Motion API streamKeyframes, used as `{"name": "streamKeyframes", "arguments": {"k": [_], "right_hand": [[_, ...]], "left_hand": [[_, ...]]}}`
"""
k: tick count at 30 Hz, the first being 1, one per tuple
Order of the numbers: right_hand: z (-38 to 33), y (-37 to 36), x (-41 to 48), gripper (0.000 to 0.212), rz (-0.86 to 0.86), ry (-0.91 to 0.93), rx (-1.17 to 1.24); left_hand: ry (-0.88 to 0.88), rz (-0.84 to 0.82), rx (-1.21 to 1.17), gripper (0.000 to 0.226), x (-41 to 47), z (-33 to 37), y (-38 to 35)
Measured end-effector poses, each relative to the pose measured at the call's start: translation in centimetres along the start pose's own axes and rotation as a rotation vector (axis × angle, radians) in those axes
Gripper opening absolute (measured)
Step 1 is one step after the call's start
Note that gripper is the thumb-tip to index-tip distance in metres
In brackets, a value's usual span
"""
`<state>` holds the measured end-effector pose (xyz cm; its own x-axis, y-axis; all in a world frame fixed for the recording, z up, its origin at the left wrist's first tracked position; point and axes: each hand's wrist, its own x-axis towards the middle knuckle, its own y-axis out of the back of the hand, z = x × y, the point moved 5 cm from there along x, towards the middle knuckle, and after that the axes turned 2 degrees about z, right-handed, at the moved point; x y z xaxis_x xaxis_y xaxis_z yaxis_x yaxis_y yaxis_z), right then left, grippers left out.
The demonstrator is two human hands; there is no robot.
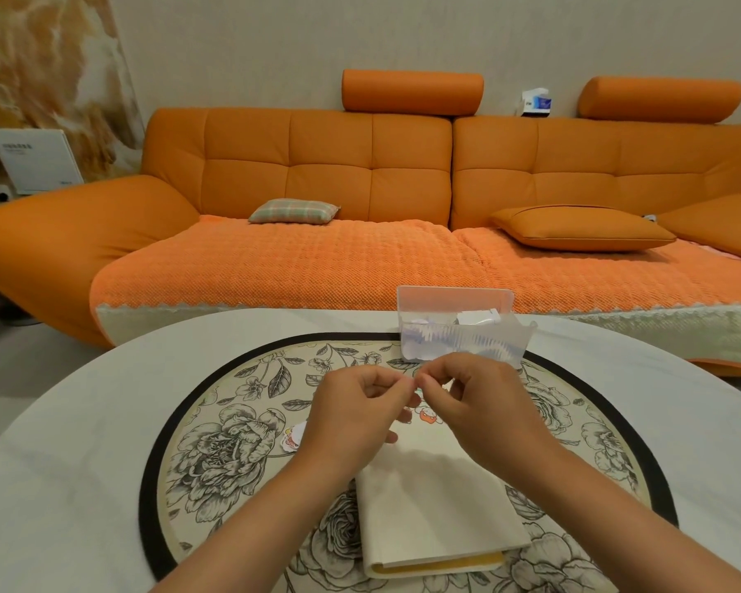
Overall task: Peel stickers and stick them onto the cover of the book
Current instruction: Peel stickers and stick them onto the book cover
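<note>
A cream-covered book [437, 511] lies closed on the round floral mat [215, 442], its yellow page edge toward me. Above its far end, my left hand [351, 417] and my right hand [484, 408] meet fingertip to fingertip and pinch a small sticker [418, 389] between them; most of it is hidden by the fingers. A red-and-white sticker [429, 416] sits on the book's far edge below the hands. Another sticker [294, 438] lies on the mat left of my left hand.
A clear plastic box [458, 327] with paper pieces stands at the mat's far edge, just beyond my hands. The mat lies on a white round table [61, 464]. An orange sofa [360, 186] with cushions fills the background.
</note>
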<state>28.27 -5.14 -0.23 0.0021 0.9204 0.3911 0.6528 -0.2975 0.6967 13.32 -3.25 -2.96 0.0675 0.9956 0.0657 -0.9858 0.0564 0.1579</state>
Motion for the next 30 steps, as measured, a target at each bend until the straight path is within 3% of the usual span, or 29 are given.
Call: {"name": "streamKeyframes", "arguments": {"k": [9,20,25,30], "right_hand": [[0.3,-0.4,-0.1,0.017,0.033,0.013,-0.002],[1.0,-1.1,0.0,0.024,-0.048,-0.231,0.365],[1.2,-1.7,-0.1,0.019,-0.118,-0.379,0.687],[1.7,-1.6,0.1,0.014,-0.071,-0.378,0.677]], "left_hand": [[-0.136,0.017,0.154,0.017,0.3,-0.3,-0.1],[-0.154,-0.034,0.094,0.020,1.0,-0.7,-0.3],[-0.147,-0.082,0.031,0.019,1.0,-0.4,-0.4],[-0.148,-0.127,0.027,0.013,1.1,-0.3,-0.4]]}}
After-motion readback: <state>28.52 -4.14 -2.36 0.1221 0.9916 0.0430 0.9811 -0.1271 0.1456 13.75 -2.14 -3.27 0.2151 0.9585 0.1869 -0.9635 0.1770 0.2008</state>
